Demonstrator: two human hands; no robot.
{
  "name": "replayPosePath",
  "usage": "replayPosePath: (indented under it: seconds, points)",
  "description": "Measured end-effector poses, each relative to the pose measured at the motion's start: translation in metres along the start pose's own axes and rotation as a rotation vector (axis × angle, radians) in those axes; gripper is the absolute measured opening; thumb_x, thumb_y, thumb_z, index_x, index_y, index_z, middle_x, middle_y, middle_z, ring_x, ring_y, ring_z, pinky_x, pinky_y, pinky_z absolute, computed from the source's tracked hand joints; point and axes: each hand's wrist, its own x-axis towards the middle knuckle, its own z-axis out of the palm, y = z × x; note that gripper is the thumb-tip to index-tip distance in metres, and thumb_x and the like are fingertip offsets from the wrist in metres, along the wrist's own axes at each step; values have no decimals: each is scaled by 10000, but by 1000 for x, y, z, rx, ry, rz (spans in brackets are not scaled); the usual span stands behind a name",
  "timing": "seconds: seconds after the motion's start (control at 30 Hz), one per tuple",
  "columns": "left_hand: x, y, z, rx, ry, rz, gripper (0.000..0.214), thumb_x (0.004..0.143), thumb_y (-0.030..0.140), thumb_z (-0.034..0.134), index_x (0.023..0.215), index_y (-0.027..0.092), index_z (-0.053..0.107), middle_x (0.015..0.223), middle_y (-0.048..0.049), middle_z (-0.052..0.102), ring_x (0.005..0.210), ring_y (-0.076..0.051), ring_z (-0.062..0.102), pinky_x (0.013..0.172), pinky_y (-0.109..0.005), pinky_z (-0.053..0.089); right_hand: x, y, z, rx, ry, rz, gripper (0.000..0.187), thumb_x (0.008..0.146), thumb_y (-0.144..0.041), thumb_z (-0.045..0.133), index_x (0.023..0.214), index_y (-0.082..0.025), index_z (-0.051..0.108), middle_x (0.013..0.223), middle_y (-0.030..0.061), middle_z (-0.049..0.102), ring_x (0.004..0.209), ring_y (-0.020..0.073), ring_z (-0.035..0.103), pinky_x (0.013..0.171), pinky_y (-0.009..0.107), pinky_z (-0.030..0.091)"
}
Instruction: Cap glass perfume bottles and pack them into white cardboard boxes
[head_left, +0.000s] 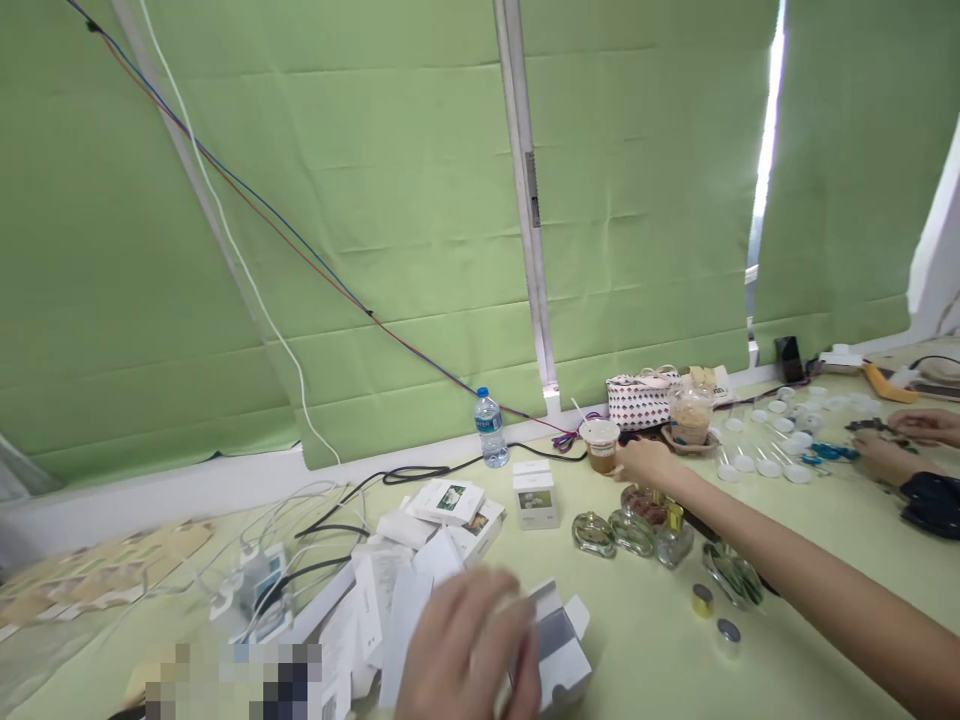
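Note:
My left hand [469, 645] is at the bottom centre, its curled fingers smeared by motion. Beside its thumb is a small white box [561, 655] with raised flaps; whether I grip the box cannot be told. My right hand [643, 464] reaches in from the right, behind the glass bottles and close to the iced-drink cup [601, 448]. Its fingers are bent together, and what they hold, if anything, is hidden. Below it are several perfume-like glass bottles [632, 532], one with a gold top. A gold cap [703, 599] and a silver cap [727, 632] lie nearer.
White boxes and papers [375, 600] are heaped left of centre, near a power strip [262, 590] with tangled cables. A water bottle [491, 428] and a closed white box [535, 497] stand behind. A co-worker's hands [892, 445] are far right, beside clear tubes with white bases [769, 466].

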Motion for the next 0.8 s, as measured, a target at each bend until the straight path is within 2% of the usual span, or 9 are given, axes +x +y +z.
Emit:
replayPosePath:
  seconds: [0.07,0.13,0.2,0.27,0.37,0.47,0.57,0.7,0.8]
  points:
    - [51,-8,6,-82,-225,25,172,929,168,434,963,213,596,934,-52,646,898,-199,601,805,-359,499,5,7,4,-1,-60,-20,333,916,-326,597,1214,-181,561,1217,74,602,1007,215,631,835,426,535]
    - [96,-16,35,-108,-499,-70,189,939,191,417,964,202,604,940,-40,661,926,-194,599,840,-353,490,8,8,10,-2,-97,-54,335,915,-324,599,1215,-180,561,1221,75,600,1012,217,629,839,428,533]
    - [124,-25,84,-94,-803,-138,197,918,140,459,965,199,641,1028,-30,677,992,-170,609,920,-336,474,10,5,14,1,-116,-84,331,915,-324,599,1213,-183,563,1223,74,599,1015,216,628,841,426,532]
    - [137,-36,142,-68,-967,-150,115,899,194,557,960,172,652,1002,-37,684,931,-176,640,862,-364,516,14,2,16,11,-125,-101,325,917,-324,596,1211,-188,565,1224,73,599,1016,215,628,843,424,532]
    - [142,-54,220,-46,-1163,-163,281,894,329,602,1131,178,590,1158,-63,626,992,-205,631,846,-418,537,23,0,17,39,-139,-119,318,920,-323,592,1209,-194,567,1230,73,597,1020,213,626,848,423,530]
    - [143,-70,272,-118,-1302,-141,321,894,349,598,1159,168,577,1177,-60,617,1002,-224,629,841,-425,542,35,4,18,86,-177,-150,322,917,-324,597,1208,-192,567,1226,72,599,1020,215,626,846,423,530]
    - [139,-83,302,-230,-1417,-109,306,893,348,602,1136,162,586,1143,-60,631,964,-206,641,815,-408,553,45,11,21,159,-216,-167,316,916,-324,598,1202,-193,572,1222,70,601,1017,214,627,844,419,531]
    - [125,-92,323,-361,-1423,-63,328,885,361,614,1146,166,579,1148,-64,627,957,-202,644,810,-405,555,54,25,28,317,-243,-167,311,913,-326,600,1193,-193,581,1230,66,599,1021,220,625,843,413,531]
    - [123,-98,326,-405,-1370,-28,309,891,346,606,1139,164,583,1146,-61,629,966,-205,641,819,-409,551,58,41,35,483,-281,-190,318,912,-329,601,1193,-182,580,1217,64,605,1004,220,631,829,413,537]
